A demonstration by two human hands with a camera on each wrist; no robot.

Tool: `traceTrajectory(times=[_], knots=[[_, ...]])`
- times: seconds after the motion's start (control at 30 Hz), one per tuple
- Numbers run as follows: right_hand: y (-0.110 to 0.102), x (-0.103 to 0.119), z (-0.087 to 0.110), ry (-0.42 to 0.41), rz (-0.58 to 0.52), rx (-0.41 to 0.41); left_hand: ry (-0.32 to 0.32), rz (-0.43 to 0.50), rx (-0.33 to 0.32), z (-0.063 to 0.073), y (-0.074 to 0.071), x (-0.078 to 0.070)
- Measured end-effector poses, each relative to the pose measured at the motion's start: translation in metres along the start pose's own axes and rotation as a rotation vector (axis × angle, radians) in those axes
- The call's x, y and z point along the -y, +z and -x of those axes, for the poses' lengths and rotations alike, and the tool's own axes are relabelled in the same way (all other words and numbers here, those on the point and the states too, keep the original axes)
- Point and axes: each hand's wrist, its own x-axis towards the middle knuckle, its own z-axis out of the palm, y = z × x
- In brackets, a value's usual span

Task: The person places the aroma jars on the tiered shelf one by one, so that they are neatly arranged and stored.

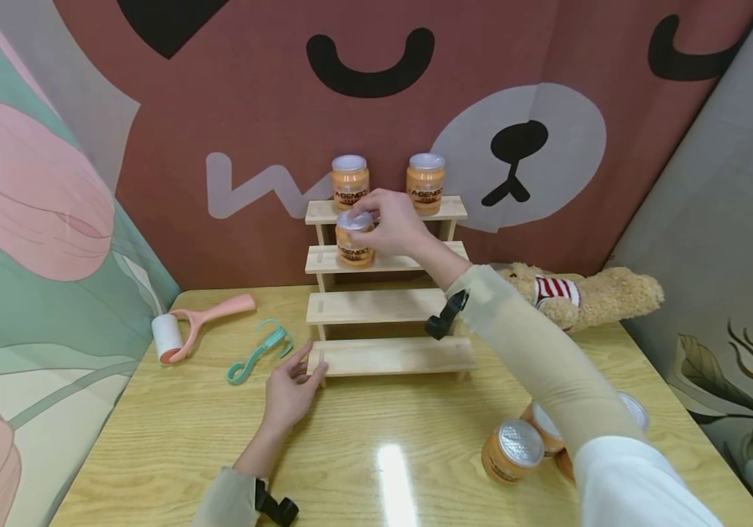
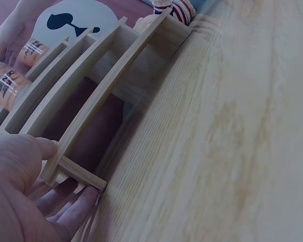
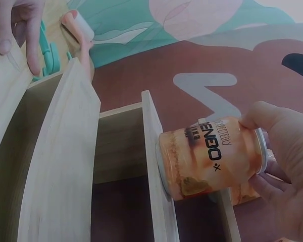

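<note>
A four-step wooden display rack (image 1: 389,357) stands on the table against the back curtain. My right hand (image 1: 397,224) grips an orange can (image 1: 353,252) near its silver lid, with the can's base at the left of the second step from the top. Thumb and fingertips wrap the can's lid end in the right wrist view. Two similar cans, a left one (image 1: 350,176) and a right one (image 1: 426,183), stand on the top step. At the rack's front left corner my left hand (image 1: 289,394) holds the end of the lowest step, thumb above and fingers below.
Several more cans (image 1: 513,450) stand at the table's right front, partly hidden by my right sleeve. A plush toy (image 1: 613,296) lies right of the rack. Left of it are a pink-handled lint roller (image 1: 201,326) and a teal hook (image 1: 260,353).
</note>
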Motion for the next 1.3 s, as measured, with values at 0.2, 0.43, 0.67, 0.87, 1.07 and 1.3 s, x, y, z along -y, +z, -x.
traceTrajectory(times=[0.2,0.43,0.67,0.87,1.07,1.3], knots=[[0.001,-0.001,0.001,0.003,-0.003,0.011,0.005,-0.002,0.001,0.001,0.0,0.002],[0.002,-0.002,0.001,-0.009,0.005,0.015,0.008,0.008,-0.005,0.0,-0.001,0.002],[0.001,-0.002,0.001,-0.001,0.014,0.043,-0.001,0.004,-0.006,-0.001,-0.001,0.002],[-0.003,-0.004,0.002,-0.01,0.025,0.073,0.001,0.008,-0.006,-0.001,0.0,0.002],[-0.02,-0.005,0.01,-0.059,0.016,0.038,0.002,0.008,-0.012,-0.002,-0.001,0.001],[-0.051,-0.007,0.028,-0.08,0.017,0.036,0.003,-0.004,0.004,-0.004,0.0,0.003]])
